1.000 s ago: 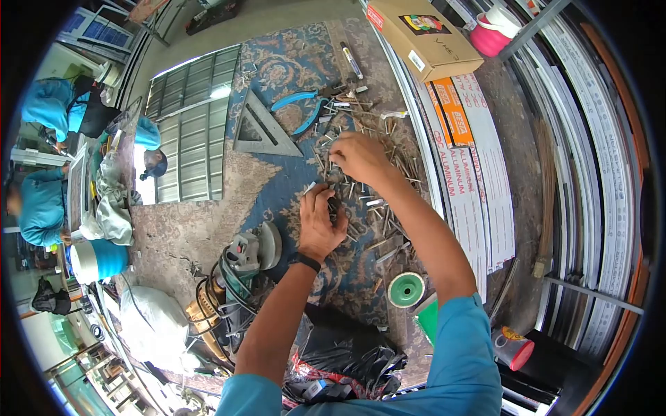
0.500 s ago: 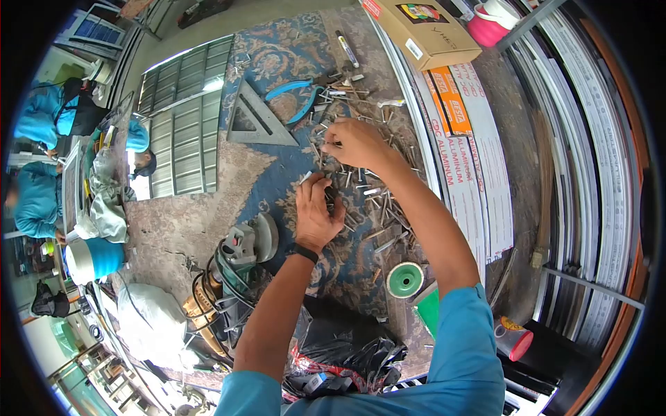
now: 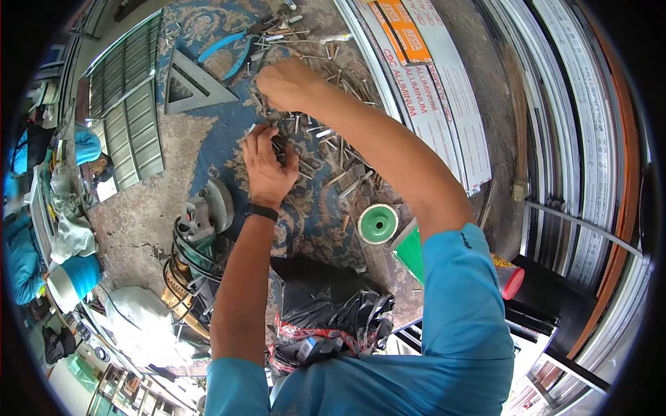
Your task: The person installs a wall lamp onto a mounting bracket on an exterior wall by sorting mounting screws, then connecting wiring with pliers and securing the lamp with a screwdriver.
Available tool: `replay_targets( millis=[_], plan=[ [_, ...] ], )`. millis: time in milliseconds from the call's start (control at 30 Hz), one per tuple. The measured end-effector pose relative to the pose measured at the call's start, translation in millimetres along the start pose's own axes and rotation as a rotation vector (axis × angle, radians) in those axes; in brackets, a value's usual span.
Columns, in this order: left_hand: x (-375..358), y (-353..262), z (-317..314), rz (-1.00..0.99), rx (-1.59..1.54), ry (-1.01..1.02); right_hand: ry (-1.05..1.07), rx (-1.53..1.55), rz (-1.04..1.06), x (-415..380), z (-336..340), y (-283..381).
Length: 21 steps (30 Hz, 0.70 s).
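My left hand, with a dark band at the wrist, has its fingers curled round a small bunch of dark metal fasteners, perhaps screws. Above and to the right, my right hand bends down over the scattered screws and nails. Its fingertips are hidden, so what they grip does not show. Loose fasteners spread over the worn blue patterned carpet around both hands. A grey metal set square lies left of my right hand, beside a blue-handled pair of pliers.
An angle grinder with a coiled cable rests left of my left forearm. A green grinding disc and a black plastic bag lie nearer me. Wrapped aluminum profiles run along the right. Co-workers in blue are at far left.
The view has shifted, so the bench contents sit further left and higher. My right hand has turned more palm-down over the fasteners. The left hand keeps its curled grip.
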<state>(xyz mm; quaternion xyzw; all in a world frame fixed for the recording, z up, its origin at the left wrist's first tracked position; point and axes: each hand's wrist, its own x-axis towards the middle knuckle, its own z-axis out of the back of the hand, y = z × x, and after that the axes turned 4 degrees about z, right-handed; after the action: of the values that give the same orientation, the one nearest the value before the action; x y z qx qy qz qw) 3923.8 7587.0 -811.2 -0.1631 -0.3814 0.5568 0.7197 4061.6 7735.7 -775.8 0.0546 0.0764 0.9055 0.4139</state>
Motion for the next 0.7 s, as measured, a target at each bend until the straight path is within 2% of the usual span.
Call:
replay_targets(
  millis=[67,167,267,367,467,567,633,700],
  plan=[
    [0.7,0.0,-0.2,-0.031,0.001,-0.017,-0.007,0.018,-0.11,0.9,-2.5,-2.2],
    [0.5,2.6,-1.0,-0.033,-0.014,-0.025,-0.148,0.517,-0.314,-16.1,-2.7,-22.0],
    [0.1,2.2,-0.5,-0.033,-0.014,-0.018,-0.118,0.839,-0.489,-40.8,3.0,-35.9],
    [1.3,-0.3,1.2,-0.031,-0.018,-0.023,-0.185,1.55,-0.489,-86.6,19.0,-34.8],
    [-2.5,1.1,3.3,-0.062,-0.025,-0.024,-0.391,1.885,-0.555,-138.7,38.0,-9.1],
    [-1.6,2.7,4.2,-0.092,-0.027,-0.061,-0.319,1.859,-0.697,-180.9,46.2,20.4],
    [-5.6,2.7,5.5,-0.074,-0.023,-0.065,-0.407,1.735,-0.813,-199.0,34.6,38.0],
    [-9.1,9.6,2.6,-0.059,-0.059,-0.058,-0.335,1.477,-0.906,-220.8,25.5,51.6]
  ],
)
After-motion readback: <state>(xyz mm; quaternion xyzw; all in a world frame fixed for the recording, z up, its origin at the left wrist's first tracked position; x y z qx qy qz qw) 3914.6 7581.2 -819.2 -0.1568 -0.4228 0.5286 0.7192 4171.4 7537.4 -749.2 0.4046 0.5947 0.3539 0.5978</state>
